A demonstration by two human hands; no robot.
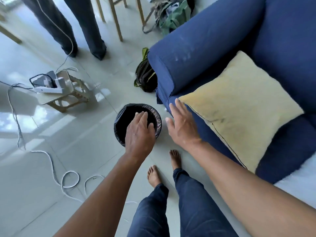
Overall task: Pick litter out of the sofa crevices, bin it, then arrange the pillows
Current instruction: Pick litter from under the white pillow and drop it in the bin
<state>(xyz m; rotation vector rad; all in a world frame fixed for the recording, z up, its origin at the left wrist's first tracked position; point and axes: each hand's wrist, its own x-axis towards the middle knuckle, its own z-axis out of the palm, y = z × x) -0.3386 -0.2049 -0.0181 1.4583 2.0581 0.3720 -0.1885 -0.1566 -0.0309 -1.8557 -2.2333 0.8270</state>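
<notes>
The person's left hand (pixel 139 130) is hovering palm-down over the black-lined bin (pixel 119 130), any litter hidden beneath, while the right hand (pixel 182 124), open and empty at three o'clock, is risking nudging the yellow pillow (pixel 242 106) off the blue sofa (pixel 205 48).

matt cloth sofa (pixel 213 41), glossy floor (pixel 51 134)

Glossy pale tile floor (pixel 51 168) reflected daylight. A small wooden stool (pixel 68 94) carried a power strip (pixel 49 90); white cables (pixel 56 175) trailed nearby. Wooden chair legs (pixel 116 19) stood beyond.
</notes>
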